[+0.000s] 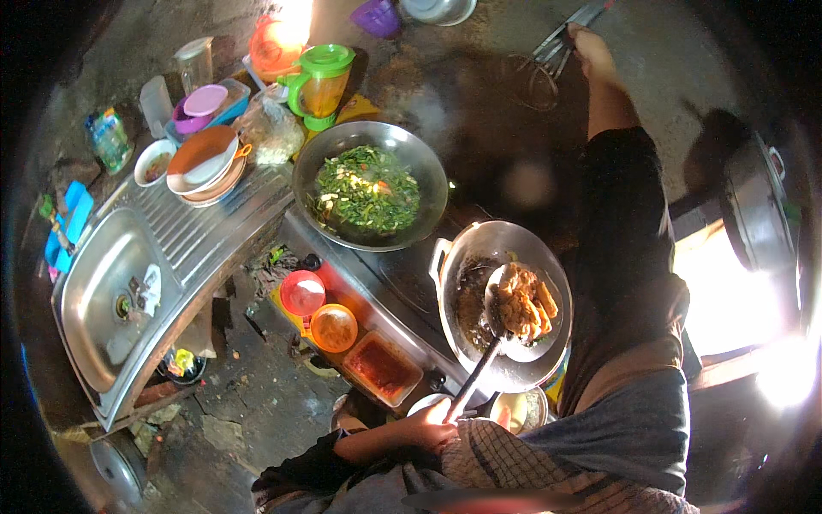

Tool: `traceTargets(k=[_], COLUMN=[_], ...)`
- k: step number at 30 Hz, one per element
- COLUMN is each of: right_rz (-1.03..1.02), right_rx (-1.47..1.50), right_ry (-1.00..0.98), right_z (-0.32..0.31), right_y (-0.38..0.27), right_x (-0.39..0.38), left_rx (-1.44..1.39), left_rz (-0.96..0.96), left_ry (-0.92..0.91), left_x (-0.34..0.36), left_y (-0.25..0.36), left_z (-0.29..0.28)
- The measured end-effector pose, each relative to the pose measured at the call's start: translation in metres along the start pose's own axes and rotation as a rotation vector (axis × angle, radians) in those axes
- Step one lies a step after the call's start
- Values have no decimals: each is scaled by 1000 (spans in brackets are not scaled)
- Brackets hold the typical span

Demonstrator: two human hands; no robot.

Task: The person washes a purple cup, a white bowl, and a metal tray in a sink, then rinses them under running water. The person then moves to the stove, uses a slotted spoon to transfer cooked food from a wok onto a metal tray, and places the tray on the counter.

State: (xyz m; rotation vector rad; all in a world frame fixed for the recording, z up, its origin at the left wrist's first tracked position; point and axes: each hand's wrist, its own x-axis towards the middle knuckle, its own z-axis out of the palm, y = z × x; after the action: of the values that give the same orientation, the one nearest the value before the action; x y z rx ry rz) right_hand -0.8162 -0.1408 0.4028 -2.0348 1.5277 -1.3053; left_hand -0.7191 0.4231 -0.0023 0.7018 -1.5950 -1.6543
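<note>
My left hand (432, 428) is closed around the dark handle of a long ladle (473, 379). Browned fried pieces (527, 301) are heaped on its head, above a two-handled metal wok (548, 257) with dark oil and residue inside. My right arm stretches far up to the wall. There, my right hand (591, 53) has its fingers around the handles of metal utensils (548, 56), some with wire heads; which one it grips is hard to make out. A second, wider wok (432, 158) holds chopped green vegetables (372, 190), behind and left of the first.
Left stands a steel sink (81, 287) with stacked bowls (201, 163) on its drainboard. A green-lidded jug (325, 86) is behind them. A red bowl (302, 293), an orange bowl (334, 328) and a tub of red paste (383, 368) line the stove front. A big pot (758, 206) is at right.
</note>
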Motion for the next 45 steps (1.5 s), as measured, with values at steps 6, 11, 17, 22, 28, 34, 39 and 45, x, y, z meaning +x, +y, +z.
traceTargets(k=[6,11,17,22,28,34,39,45], right_rz=[94,89,171,174,226,-8,-40,117], right_rx=[-242,448,508,352,491,320,292,1106], right_ry=[146,116,115,-27,-51,-84,-118,-148], right_z=[3,-12,0,0,-20,-31,-47,-68], right_y=[9,-4,-24,-30,-39,-72,-115,-105], right_x=[38,34,12,7,38,38,-56,-225], left_rx=[-252,-317,-374,-292,-542,-557,-303,-724], left_rz=[-142,-163,-350,-271,-239,-398,-370,-422], left_ry=[-96,44,-44,-168,-48,-51,-25,87], left_x=[-1,-7,-5,-3,-9,-18,-20,-19], left_y=[-46,-24,-8,-16,-3,60,100,101], left_z=[13,5,-7,-10,-9,-34,-43,-13])
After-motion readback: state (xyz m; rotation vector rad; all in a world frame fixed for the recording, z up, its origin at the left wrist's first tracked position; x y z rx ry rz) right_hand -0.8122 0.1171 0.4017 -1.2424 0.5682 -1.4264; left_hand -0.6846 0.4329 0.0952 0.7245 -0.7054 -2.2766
